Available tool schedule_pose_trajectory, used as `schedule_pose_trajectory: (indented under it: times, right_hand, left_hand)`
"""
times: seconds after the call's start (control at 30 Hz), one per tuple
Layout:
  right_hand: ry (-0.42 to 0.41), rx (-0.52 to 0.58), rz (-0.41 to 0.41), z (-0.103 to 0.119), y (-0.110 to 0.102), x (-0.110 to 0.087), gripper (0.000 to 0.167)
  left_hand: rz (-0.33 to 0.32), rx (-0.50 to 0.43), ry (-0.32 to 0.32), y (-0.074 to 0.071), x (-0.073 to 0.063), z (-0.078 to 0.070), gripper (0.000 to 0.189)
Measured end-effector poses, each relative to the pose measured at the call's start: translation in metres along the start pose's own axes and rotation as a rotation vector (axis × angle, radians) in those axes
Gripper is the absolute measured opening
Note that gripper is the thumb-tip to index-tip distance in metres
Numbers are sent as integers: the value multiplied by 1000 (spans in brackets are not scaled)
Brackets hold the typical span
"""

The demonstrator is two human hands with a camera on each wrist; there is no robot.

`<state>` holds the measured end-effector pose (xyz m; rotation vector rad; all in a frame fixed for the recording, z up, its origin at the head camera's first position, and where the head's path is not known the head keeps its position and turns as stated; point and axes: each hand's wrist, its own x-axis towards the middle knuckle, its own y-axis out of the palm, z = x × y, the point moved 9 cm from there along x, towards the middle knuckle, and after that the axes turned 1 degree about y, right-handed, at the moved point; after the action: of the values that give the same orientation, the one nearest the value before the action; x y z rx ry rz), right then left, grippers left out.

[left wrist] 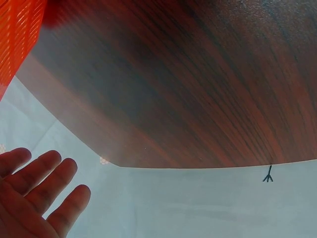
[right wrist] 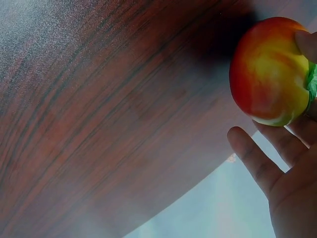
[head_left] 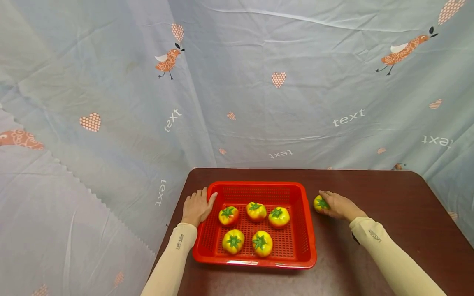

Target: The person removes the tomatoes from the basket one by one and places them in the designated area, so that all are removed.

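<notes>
A red plastic basket (head_left: 309, 230) stands on the table with several yellow-red tomatoes in it, their green leafy tops facing up; one tomato (head_left: 233, 241) lies near its front left. My left hand (head_left: 196, 206) is at the basket's left rim, its thumb over the edge. In the left wrist view, the left hand's fingers (left wrist: 57, 178) are extended and loosely spread, beside the basket's mesh wall (left wrist: 17, 37). To the right of the basket, my right hand (head_left: 338, 206) holds another tomato (right wrist: 270, 74) between thumb and fingers, just above or on the table; which cannot be told.
The dark brown wooden table (head_left: 392, 230) extends right of the basket and in front of it. Behind and to the left hangs a pale blue-grey cloth (head_left: 259, 111) printed with birds, hearts and text. The table's rounded back corners meet this cloth.
</notes>
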<state>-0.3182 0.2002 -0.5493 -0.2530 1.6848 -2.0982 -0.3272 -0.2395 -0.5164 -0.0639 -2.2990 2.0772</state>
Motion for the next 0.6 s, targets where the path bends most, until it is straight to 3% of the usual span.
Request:
schedule_pose_trajectory:
  times: [0.6]
  right_hand:
    - [-1, 34, 1, 2, -5, 1, 62]
  left_hand:
    - [0, -4, -5, 1, 0, 1, 72]
